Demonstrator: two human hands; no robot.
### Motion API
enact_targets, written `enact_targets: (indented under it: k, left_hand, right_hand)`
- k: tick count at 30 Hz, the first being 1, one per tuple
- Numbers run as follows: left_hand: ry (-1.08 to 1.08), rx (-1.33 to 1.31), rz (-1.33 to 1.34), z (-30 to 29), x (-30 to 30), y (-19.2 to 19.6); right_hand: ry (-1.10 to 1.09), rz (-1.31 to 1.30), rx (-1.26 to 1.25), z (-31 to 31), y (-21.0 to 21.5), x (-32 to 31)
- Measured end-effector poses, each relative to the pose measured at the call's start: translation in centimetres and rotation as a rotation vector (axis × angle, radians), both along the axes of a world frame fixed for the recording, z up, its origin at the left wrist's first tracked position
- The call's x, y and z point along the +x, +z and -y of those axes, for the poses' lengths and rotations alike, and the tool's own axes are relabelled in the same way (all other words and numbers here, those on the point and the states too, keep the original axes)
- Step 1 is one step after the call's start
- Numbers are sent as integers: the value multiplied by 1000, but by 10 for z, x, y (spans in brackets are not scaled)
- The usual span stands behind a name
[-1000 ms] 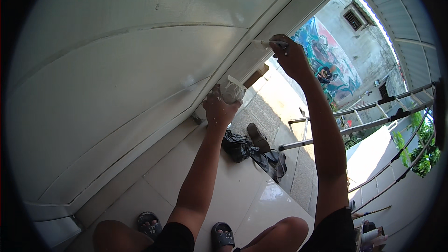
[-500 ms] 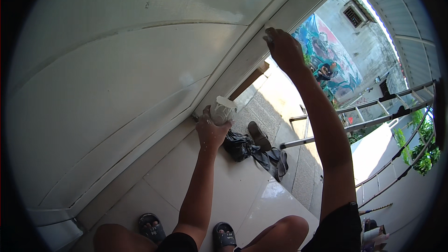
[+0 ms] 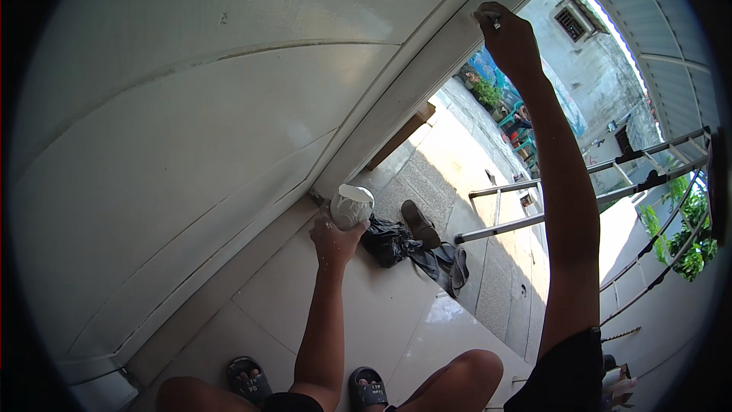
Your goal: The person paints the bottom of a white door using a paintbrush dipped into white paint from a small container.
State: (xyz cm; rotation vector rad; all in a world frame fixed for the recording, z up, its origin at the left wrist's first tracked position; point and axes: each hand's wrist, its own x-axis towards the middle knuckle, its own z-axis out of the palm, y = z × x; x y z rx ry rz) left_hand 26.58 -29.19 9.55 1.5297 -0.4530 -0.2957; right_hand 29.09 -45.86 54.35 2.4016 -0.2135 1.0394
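Note:
My left hand (image 3: pixel 334 243) is wrapped round a clear plastic cup (image 3: pixel 351 212) smeared with white paint-like stuff, held above the tiles near the foot of the white door frame (image 3: pixel 415 76). White specks dot that wrist and hand. High up, my right hand (image 3: pixel 509 37) is closed, its fingertips at the frame's face. A small pale bit shows between its fingers, but I cannot make out what it is. To the left of the frame stretches a white panelled surface (image 3: pixel 191 130).
A black plastic bag (image 3: pixel 387 243) and dark sandals (image 3: pixel 419 225) lie on the floor at the doorway. An aluminium ladder (image 3: pixel 526 221) stands to the right. Outside are a paved yard, a brown wooden piece (image 3: pixel 400 137) by the frame, and a painted wall.
My right hand has moved up and to the right along the frame. The left hand with the cup has shifted slightly down and left, and the cup is more upright.

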Motion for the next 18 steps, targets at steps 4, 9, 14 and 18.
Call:
enact_targets:
  k: [4, 9, 14, 18]
  left_hand:
    - [-19, 27, 10, 2, -13, 1]
    - [-56, 37, 4, -2, -22, -5]
    - [-71, 104, -5, -12, -18, -13]
    - [-23, 78, 24, -5, -24, -17]
  right_hand:
    - [-109, -17, -181, -13, -28, -5]
    - [-172, -285, -67, -24, -114, 11]
    - [-184, -435, 393, -17, -130, 10]
    - [-72, -129, 359, 28, -51, 0]
